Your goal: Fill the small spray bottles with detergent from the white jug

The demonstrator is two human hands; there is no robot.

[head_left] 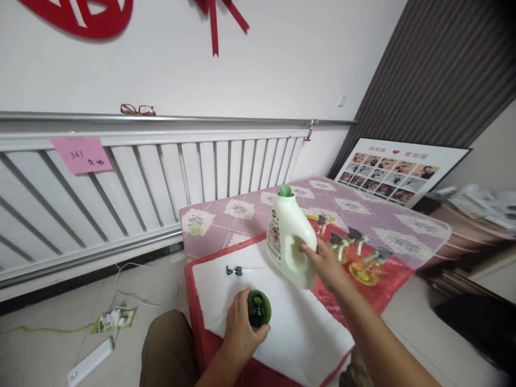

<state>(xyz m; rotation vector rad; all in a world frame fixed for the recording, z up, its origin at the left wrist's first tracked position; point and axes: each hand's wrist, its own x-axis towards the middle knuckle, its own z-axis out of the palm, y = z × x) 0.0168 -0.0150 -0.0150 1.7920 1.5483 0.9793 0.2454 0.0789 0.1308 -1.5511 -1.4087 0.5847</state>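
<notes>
Head view: pump (239,271) lies near green bottle (259,308), spray bottles (366,273) near jug (287,239).

Pale jug (287,236) in right hand (325,263), green bottle (259,308) in left hand (242,325), pump (237,271) on white cloth (296,330)

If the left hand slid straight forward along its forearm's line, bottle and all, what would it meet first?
Probably the pump top, lying on the white cloth just ahead of the left hand and its green bottle; the hand's height is unclear, so it might pass above.
</notes>
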